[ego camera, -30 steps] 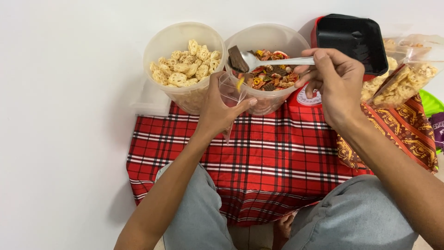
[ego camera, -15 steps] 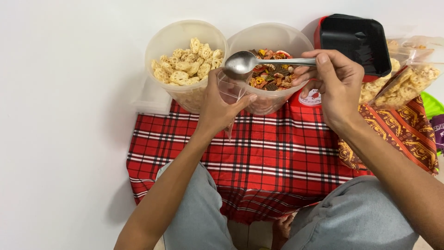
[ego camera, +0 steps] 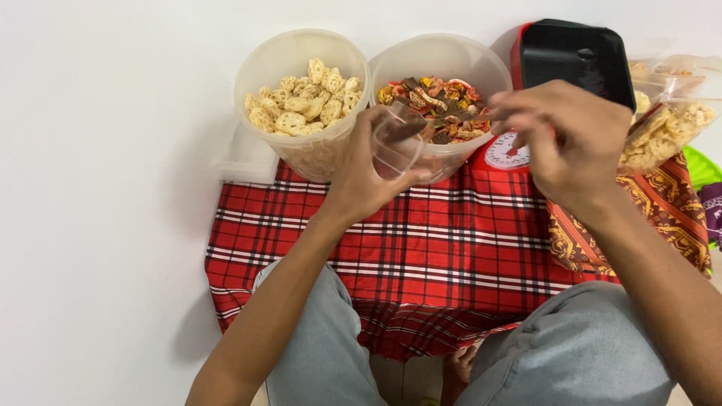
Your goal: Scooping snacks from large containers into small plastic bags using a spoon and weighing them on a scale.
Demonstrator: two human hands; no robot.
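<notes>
Now the spoon has dipped down toward the small clear cup (ego camera: 397, 143), and I cannot see it well; left of the red checked cloth (ego camera: 421, 256) sits the tub of pale snacks (ego camera: 302, 101); the left hand (ego camera: 361, 169) wraps its fingers round the cup, above the cloth; the tub of mixed snacks (ego camera: 444, 90) sits behind; the right hand (ego camera: 560, 139) is curled shut, blurry; I cannot tell on what.

I see open red plaid cloth (ego camera: 421, 248) near my hands; far passage is blocked by two snack tubs (ego camera: 301, 105) (ego camera: 444, 83), right by the scale (ego camera: 526, 143) and bags (ego camera: 669, 128).
</notes>
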